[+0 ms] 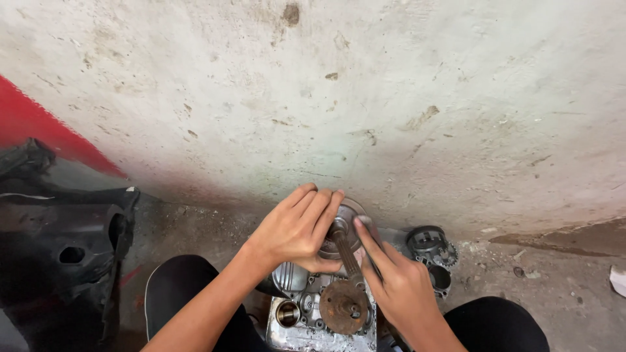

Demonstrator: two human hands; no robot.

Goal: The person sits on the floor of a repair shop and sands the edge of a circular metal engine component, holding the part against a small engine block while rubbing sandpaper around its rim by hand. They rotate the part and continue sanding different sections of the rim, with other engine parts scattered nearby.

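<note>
Between the knees, under both hands: ribbed grey metal engine case (306, 306) with rusty round disc (343, 306) and steel shaft (345, 251). Left hand (297, 228) curled, clamped on shiny round part (349, 212) atop shaft; right hand (398, 283) fingers pinching shaft. Toothed gear (432, 246) right of hand, on gritty floor (554, 287).

Two bare forearms, no sleeves in view. No gloves, rings, watch or bands on left hand (297, 228) or right hand (401, 287). Short, unpainted fingernails. Dark, plain black trousers (179, 287) over both knees, no markings visible.
</note>
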